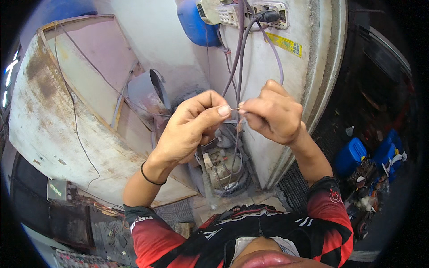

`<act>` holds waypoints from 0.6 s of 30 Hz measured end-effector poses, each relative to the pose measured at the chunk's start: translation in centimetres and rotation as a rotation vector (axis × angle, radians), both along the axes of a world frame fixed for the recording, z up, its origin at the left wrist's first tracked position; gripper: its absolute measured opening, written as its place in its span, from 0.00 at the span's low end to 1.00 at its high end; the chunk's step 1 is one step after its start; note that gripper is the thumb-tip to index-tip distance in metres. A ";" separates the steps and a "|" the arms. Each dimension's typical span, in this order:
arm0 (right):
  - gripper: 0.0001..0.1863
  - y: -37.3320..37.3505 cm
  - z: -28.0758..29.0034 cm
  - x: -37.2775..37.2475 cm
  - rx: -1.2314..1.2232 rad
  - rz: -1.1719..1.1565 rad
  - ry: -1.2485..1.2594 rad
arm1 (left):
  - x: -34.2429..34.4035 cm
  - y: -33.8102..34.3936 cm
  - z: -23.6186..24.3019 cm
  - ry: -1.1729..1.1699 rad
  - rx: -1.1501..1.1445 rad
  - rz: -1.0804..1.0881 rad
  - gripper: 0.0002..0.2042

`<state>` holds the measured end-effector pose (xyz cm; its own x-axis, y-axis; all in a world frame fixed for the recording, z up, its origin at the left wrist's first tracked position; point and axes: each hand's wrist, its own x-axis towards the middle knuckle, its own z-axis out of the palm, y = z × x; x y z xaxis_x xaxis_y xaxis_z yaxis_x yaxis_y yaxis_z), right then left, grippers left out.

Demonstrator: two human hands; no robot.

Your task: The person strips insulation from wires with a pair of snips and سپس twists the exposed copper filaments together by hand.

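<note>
In the middle of the view, both of my hands are closed in pinches on a short, thin copper-coloured wire stretched sideways between my fingertips. My left hand grips one end with thumb and forefinger; its other fingers are curled. My right hand pinches the other end, with a small strand hanging just below its fingers. Grey cables run down behind my hands from a wall socket panel, where a black plug is inserted. Below my hands, a dusty motor-like unit sits among coiled hoses and cables.
A large worn, whitish panelled housing stands at left, with a grey bucket-shaped duct beside it. A blue container is at the wall. On the right are a wall edge, a floor grating, blue jugs and cluttered items.
</note>
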<state>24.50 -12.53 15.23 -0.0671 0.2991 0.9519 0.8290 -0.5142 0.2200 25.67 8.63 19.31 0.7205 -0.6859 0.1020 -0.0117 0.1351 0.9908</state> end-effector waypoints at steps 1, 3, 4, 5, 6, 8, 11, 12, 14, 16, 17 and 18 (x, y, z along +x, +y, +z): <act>0.07 0.2 -0.2 0.0 0.083 0.015 0.096 | 0.0 -0.1 -0.4 -0.154 0.019 0.024 0.13; 0.07 0.6 -0.9 -0.7 0.245 0.042 0.291 | 0.3 -0.4 -1.0 -0.071 -0.170 0.002 0.20; 0.08 1.0 -1.3 -0.8 0.341 0.131 0.378 | 0.5 -0.4 -1.3 -0.028 -0.265 -0.012 0.24; 0.08 1.6 -1.6 -0.7 0.437 0.222 0.466 | 1.2 0.1 -1.6 -0.046 -0.282 -0.090 0.29; 0.08 1.9 -1.9 -0.7 0.532 0.312 0.555 | 1.1 -0.1 -1.6 -0.032 -0.316 -0.059 0.27; 0.11 2.4 -2.3 -0.7 0.554 0.423 0.620 | 0.8 -0.9 -1.7 -0.006 -0.385 0.003 0.24; 0.13 3.4 -2.7 -0.6 0.654 0.693 0.675 | 1.1 -1.2 -2.0 -0.008 -0.443 -0.038 0.22; 0.13 3.6 -2.8 -0.5 0.665 0.732 0.667 | 1.0 -1.5 -2.0 -0.008 -0.454 -0.027 0.23; 0.13 4.1 -3.0 -0.4 0.679 0.726 0.637 | 0.9 -1.7 -2.3 -0.019 -0.492 -0.020 0.22; 0.12 4.4 -3.4 -0.4 0.691 0.634 0.594 | 0.9 -1.9 -2.7 -0.033 -0.534 -0.002 0.20; 0.12 4.7 -3.5 -0.2 0.681 0.648 0.555 | 0.9 -2.0 -2.9 -0.043 -0.558 0.015 0.19; 0.11 4.9 -3.7 -0.1 0.670 0.660 0.516 | 1.0 -2.0 -3.1 -0.054 -0.583 0.031 0.18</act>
<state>24.41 -7.67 11.58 0.4329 -0.2430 0.8681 0.8992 0.1839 -0.3969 26.67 6.59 16.20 0.7229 -0.4840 0.4932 -0.0724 0.6568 0.7506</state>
